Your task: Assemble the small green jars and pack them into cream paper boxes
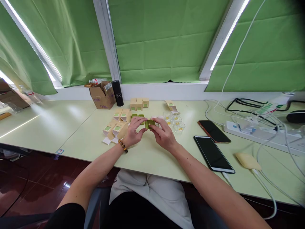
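Observation:
Between my two hands, above the table (152,159), is a small green square piece (149,124) that looks like a shallow tray. My left hand (134,130) pinches its left side with thumb and fingers. On the right side my right hand (164,133) grips it, fingertips reaching over its front. Behind my left hand lie more green pieces (141,116), partly hidden. Open kraft-paper boxes (120,129) with green labels lie left of my left hand. Clear plastic cups (176,118) with yellow centres sit just beyond my right hand.
Closed small boxes (136,104) stand at the back, and one opened box (172,107) lies to their right. A cardboard carton (102,95) and a black bottle (117,93) are back left. Two phones (214,154), a power strip (259,135) and tangled cables occupy the right.

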`<state>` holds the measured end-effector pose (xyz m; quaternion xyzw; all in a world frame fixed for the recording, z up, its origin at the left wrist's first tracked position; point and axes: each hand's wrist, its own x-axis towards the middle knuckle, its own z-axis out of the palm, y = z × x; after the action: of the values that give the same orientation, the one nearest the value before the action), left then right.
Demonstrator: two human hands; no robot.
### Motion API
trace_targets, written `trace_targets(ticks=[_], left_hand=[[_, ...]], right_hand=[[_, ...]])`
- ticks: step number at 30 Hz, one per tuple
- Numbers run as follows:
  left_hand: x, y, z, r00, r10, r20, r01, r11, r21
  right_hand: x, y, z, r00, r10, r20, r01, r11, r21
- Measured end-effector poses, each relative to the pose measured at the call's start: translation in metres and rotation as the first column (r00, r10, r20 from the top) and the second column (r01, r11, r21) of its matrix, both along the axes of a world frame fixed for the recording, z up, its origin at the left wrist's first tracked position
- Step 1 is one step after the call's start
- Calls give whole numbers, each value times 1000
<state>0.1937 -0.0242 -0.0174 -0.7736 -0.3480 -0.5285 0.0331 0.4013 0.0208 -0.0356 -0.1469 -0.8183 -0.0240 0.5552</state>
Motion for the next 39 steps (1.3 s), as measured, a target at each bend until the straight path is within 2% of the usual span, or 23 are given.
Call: trace_targets(ticks=[5,10,17,21,24,28,33,36,39], left_hand=[[0,0,-1,1000,12,-10,-12,999,35],[0,0,0,999,18,-31,-17,999,46],[-1,1,-1,999,38,-22,-38,999,27],[-2,5,-4,999,19,35,-18,999,-49],[0,9,-9,987,18,158,7,988,-153],[1,14,-12,951,62,303,38,949,-314],[2,14,-8,913,109,392,137,825,-548],[3,12,-6,918,127,374,142,778,-612],[4,9,-5,929,114,351,140,772,-620]], right_hand=[[0,0,-1,1000,9,20,-8,999,-44],[-1,-1,-1,1000,9,6,-9,1000,-17],[0,-1,-1,999,21,34,-18,997,-72],[-1,-1,-2,999,35,9,-34,996,-84],[-3,-3,-2,999,40,-19,-42,985,-165],[-5,-8,-4,994,88,-62,-103,942,-318],[-11,-9,-11,979,185,-79,-201,879,-432],[-13,-6,-16,977,180,-115,-214,849,-484],[-14,-3,-17,972,151,-181,-226,812,-538]])
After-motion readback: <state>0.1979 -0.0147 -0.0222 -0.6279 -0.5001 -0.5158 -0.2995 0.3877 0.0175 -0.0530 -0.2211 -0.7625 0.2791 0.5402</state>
